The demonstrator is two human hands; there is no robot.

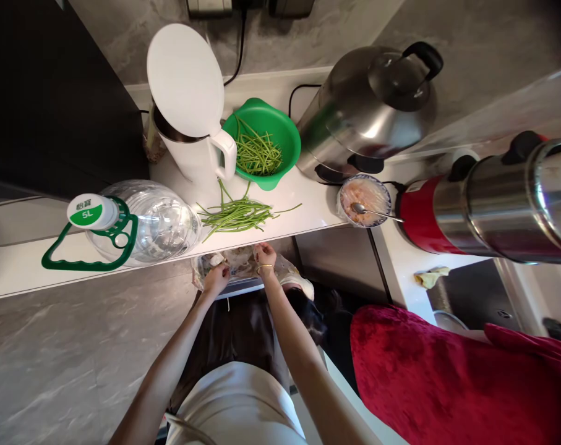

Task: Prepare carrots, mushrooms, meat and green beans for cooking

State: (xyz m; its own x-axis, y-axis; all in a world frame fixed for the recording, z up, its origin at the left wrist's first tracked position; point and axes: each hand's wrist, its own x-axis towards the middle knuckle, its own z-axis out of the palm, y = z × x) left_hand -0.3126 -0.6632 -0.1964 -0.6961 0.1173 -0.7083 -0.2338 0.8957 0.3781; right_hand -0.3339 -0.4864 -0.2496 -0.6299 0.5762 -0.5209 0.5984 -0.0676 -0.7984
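Both hands are below the counter's front edge, over a bin lined with a clear plastic bag [243, 262] that has scraps in it. My left hand [216, 279] is at the bin's left side with its fingers curled closed; what they hold, if anything, does not show. A pale crumpled scrap [216, 259] lies right by its fingertips. My right hand [265, 256], with a thin bracelet at the wrist, is at the bin's right side, fingers pinched together; their contents are too small to tell. Above the hands, a loose pile of long green stems [238, 214] lies on the counter.
A green bowl [287, 133] of cut stems stands behind the pile, beside a white kettle [187, 157] with its lid raised. A large water bottle [164, 219] is left; a covered bowl with a spoon [366, 198] and steel urns [354, 123] are right. A person in red [438, 371] is close by.
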